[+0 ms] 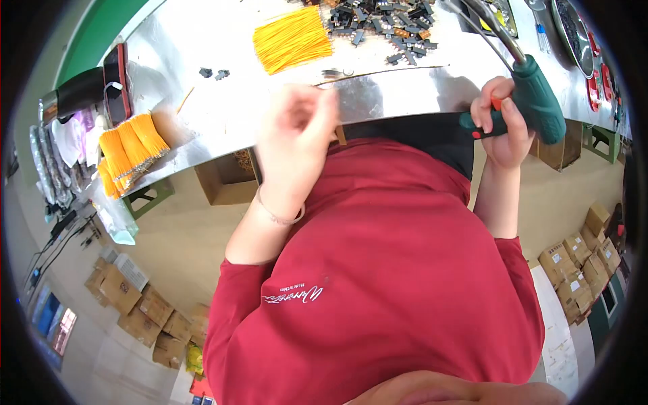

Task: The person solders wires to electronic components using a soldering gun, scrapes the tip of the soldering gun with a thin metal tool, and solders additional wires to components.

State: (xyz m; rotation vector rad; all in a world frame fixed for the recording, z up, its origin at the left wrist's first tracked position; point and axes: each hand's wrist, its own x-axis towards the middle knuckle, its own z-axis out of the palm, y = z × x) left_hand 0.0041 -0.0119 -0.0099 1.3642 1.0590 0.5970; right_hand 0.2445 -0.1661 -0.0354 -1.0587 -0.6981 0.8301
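My right hand (pixel 503 125) grips a dark green pistol-shaped tool (pixel 542 101), which looks like a soldering gun. Its bent metal tube (pixel 498 28) reaches over the table, and red-orange parts show by my fingers. Blurred by motion, my left hand (pixel 297 131) hovers at the table's front edge with fingers curled towards the thumb. Whatever it may pinch cannot be made out. A thin dark wire-like strand (pixel 391 71) lies just past it. Beyond are a bundle of yellow wires (pixel 291 40) and a heap of small black parts with metal legs (pixel 381 20).
More yellow wire bundles (pixel 133 145) rest at the left edge of the metal table (pixel 223 115). Two or so black pieces (pixel 214 73) lie apart nearby. A round metal pan (pixel 574 37) stands at the far right. Below are an open carton (pixel 226 181) and stacked cardboard boxes (pixel 580 270).
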